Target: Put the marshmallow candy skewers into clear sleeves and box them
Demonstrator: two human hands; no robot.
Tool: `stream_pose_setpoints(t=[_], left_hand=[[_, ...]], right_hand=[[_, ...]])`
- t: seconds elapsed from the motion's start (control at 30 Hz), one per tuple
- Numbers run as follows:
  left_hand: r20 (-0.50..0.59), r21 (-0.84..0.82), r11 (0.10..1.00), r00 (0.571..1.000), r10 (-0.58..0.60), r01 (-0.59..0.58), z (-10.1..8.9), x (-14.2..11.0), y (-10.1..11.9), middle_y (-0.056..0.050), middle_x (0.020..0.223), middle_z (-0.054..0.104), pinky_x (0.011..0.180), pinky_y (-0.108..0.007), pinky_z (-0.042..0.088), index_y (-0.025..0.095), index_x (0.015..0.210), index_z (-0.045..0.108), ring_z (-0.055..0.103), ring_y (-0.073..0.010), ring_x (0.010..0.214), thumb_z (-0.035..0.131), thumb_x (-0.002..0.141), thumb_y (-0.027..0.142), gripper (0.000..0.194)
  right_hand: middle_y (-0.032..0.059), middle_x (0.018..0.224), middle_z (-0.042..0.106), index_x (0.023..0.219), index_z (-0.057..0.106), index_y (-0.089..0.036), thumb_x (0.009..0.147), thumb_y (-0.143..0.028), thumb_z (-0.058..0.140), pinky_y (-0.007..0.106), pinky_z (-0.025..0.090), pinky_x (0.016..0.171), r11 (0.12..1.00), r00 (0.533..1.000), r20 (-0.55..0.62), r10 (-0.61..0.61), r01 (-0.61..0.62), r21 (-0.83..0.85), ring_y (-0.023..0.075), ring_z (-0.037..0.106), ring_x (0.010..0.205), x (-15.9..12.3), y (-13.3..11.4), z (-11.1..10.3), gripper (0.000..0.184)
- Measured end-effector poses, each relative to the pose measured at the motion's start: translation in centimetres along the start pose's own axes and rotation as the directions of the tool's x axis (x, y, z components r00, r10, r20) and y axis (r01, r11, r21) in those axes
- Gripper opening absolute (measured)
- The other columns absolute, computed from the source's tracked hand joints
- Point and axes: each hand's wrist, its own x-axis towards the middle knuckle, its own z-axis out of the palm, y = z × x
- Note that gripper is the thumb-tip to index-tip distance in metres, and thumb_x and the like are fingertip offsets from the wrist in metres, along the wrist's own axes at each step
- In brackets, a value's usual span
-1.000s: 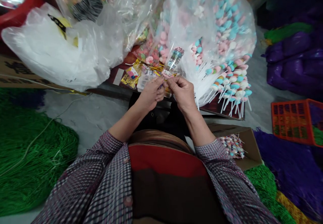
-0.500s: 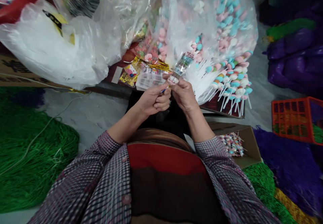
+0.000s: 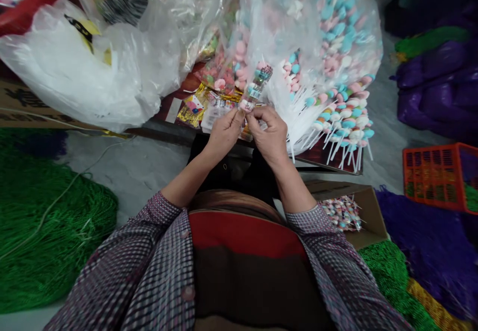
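Over the table's front edge, my left hand (image 3: 225, 136) and my right hand (image 3: 269, 136) meet at the lower end of a small clear printed candy bag (image 3: 257, 86). Pale pink candy shows at the bag's lower end, just above my fingertips. Both hands are closed, thumbs and forefingers pinching the bag's gathered end. Whether a tie lies between the fingers is too small to make out. Just beyond my left hand are flat clear bags (image 3: 212, 114) and a gold printed packet (image 3: 192, 109). To the right of my right hand lies a bundle of white sticks (image 3: 300, 117).
Candy lollipops (image 3: 347, 122) are piled at the table's right end, below a large clear bag of marshmallow candies (image 3: 339, 27). A white plastic bag (image 3: 127, 77) sits at left. A cardboard box (image 3: 368, 216) holds wrapped candies. An orange basket (image 3: 429, 176) stands at far right.
The candy bag has shifted left and now stands more upright. My hands have drawn together at its lower end, the left fingers straightening from a curled grip.
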Motion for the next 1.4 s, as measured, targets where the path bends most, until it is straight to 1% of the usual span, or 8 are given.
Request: stream_pose_setpoints(t=[0.13, 0.3, 0.5, 0.7, 0.83, 1.1, 1.27, 1.4], left_hand=[[0.084, 0.077, 0.985, 0.985, 0.151, -0.157, -0.3, 0.0, 0.3, 0.001, 0.067, 0.056, 0.07, -0.031, 0.053, 0.023, 0.079, 0.059, 0.062, -0.0152, 0.069, 0.053, 0.096, 0.061, 0.042], [0.155, -0.295, 0.945, 0.968, 0.195, -0.143, -0.5, 0.5, 4.3, -0.005, 0.109, 0.07, 0.105, -0.043, 0.053, 0.024, 0.105, 0.067, 0.065, -0.0211, 0.12, 0.029, 0.104, 0.051, 0.046], [0.278, -0.205, 0.954, 0.921, 0.272, -0.22, -1.5, -1.6, 6.6, -0.007, 0.063, 0.063, 0.093, -0.047, 0.056, 0.024, 0.063, 0.071, 0.07, -0.0253, 0.082, 0.027, 0.096, 0.076, 0.075], [0.312, -0.203, 0.963, 0.944, -0.108, 0.177, -1.2, -0.7, 6.4, -0.005, 0.047, 0.051, 0.051, -0.03, 0.048, 0.019, 0.071, 0.073, 0.047, -0.0136, 0.047, 0.004, 0.089, 0.084, 0.097], [0.3, -0.34, 0.923, 0.951, -0.075, 0.18, -1.7, -0.5, 7.5, 0.0, 0.043, 0.037, 0.039, -0.024, 0.026, 0.019, 0.061, 0.066, 0.029, -0.0079, 0.039, 0.021, 0.089, 0.086, 0.085], [0.308, -0.274, 0.905, 0.921, -0.238, 0.325, -0.7, -1.5, 5.7, 0.007, 0.036, 0.03, 0.038, -0.022, 0.024, 0.021, 0.06, 0.056, 0.028, -0.0066, 0.035, 0.057, 0.094, 0.061, 0.053], [0.476, -0.285, 0.944, 0.879, -0.009, 0.164, -1.1, -1.6, 6.6, 0.004, 0.056, 0.057, 0.049, -0.017, 0.035, 0.018, 0.08, 0.072, 0.044, -0.0043, 0.047, 0.072, 0.083, 0.016, 0.004], [0.666, 0.05, 0.986, 0.741, 0.088, -0.162, 0.5, -3.2, 5.9, 0.001, 0.079, 0.075, 0.073, -0.025, 0.05, 0.027, 0.082, 0.082, 0.066, -0.0127, 0.072, 0.064, 0.075, 0.003, 0.03]], right_hand=[[-0.0024, 0.067, 0.06, 0.076, 0.06, -0.021, 0.091, -0.021, 0.055, 0.028, 0.048, 0.068, 0.991, 1.0, 0.012, -0.008, 0.01, -0.135, 0.0119, 0.054, 0.063, -0.3, -1.0, -0.3, 0.015], [-0.002, 0.072, 0.064, 0.08, 0.061, -0.022, 0.091, -0.021, 0.054, 0.031, 0.052, 0.075, 0.985, 0.998, 0.04, -0.044, 0.05, -0.166, 0.0125, 0.058, 0.067, -0.9, -0.5, -0.4, 0.013], [-0.0025, 0.077, 0.066, 0.09, 0.064, -0.022, 0.095, -0.027, 0.055, 0.029, 0.054, 0.072, 0.993, 0.989, -0.12, 0.084, -0.094, -0.077, 0.0114, 0.059, 0.068, 1.1, -2.0, -2.1, 0.012], [-0.0002, 0.078, 0.068, 0.086, 0.068, -0.024, 0.095, -0.025, 0.057, 0.035, 0.053, 0.084, 0.991, 0.996, -0.015, -0.087, 0.085, -0.103, 0.0156, 0.064, 0.075, 0.3, -4.8, -3.3, 0.014], [-0.0003, 0.07, 0.067, 0.078, 0.067, -0.025, 0.091, -0.024, 0.06, 0.036, 0.052, 0.081, 0.97, 0.98, 0.127, -0.153, 0.174, -0.169, 0.0176, 0.064, 0.072, -0.7, -3.4, -3.5, 0.014], [-0.0012, 0.074, 0.071, 0.08, 0.07, -0.022, 0.089, -0.024, 0.061, 0.032, 0.052, 0.079, 0.999, 1.0, 0.006, 0.013, -0.013, -0.047, 0.0143, 0.063, 0.072, -0.3, -4.4, -4.6, 0.013], [-0.0024, 0.072, 0.069, 0.081, 0.071, -0.021, 0.088, -0.029, 0.066, 0.028, 0.051, 0.069, 0.964, 0.976, 0.107, 0.19, -0.206, 0.167, 0.012, 0.061, 0.067, -1.8, -3.1, -5.5, 0.012], [0.0046, 0.11, 0.076, 0.08, 0.069, -0.023, 0.087, -0.032, 0.072, 0.036, 0.053, 0.097, 0.9, 0.961, 0.145, 0.236, -0.273, 0.339, 0.0185, 0.07, 0.107, -3.1, -2.7, -7.8, 0.012]])
